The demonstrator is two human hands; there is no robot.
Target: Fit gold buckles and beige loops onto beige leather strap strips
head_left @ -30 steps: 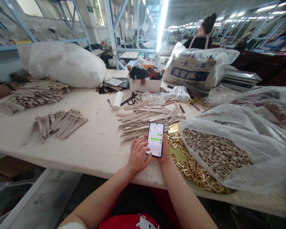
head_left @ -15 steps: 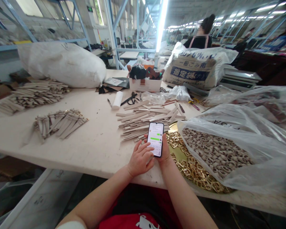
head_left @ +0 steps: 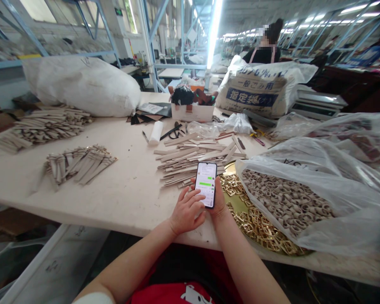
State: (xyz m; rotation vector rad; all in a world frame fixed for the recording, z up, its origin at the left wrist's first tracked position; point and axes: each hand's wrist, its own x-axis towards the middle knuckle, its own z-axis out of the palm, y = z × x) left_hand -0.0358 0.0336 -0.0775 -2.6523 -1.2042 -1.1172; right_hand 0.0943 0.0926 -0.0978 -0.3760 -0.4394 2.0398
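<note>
A smartphone [head_left: 205, 181] with a chat and keyboard on its lit screen is held upright, tilted toward me, above the table's front edge. My right hand [head_left: 219, 200] is wrapped round its right side and lower back. Over the lower left of the screen lie the outstretched fingers of my left hand [head_left: 187, 210], apart from one another, the fingertips at the keyboard. Just behind the phone is a loose pile of beige strips [head_left: 183, 160]. To the right, gold-coloured metal buckles [head_left: 259, 223] fill a round tray [head_left: 245, 202], beside a clear bag of small beige loops [head_left: 291, 204].
Strips with metal fittings [head_left: 79, 164] and a larger strip stack [head_left: 50, 124] lie left. A stuffed white bag [head_left: 85, 86], a white box [head_left: 191, 113], a printed bag [head_left: 253, 90] and scissors [head_left: 177, 131] are farther back. A person [head_left: 264, 50] is beyond the table.
Almost nothing differs. My hands and the phone keep their places, with the left fingers still over the screen. The person in the background has shifted slightly left.
</note>
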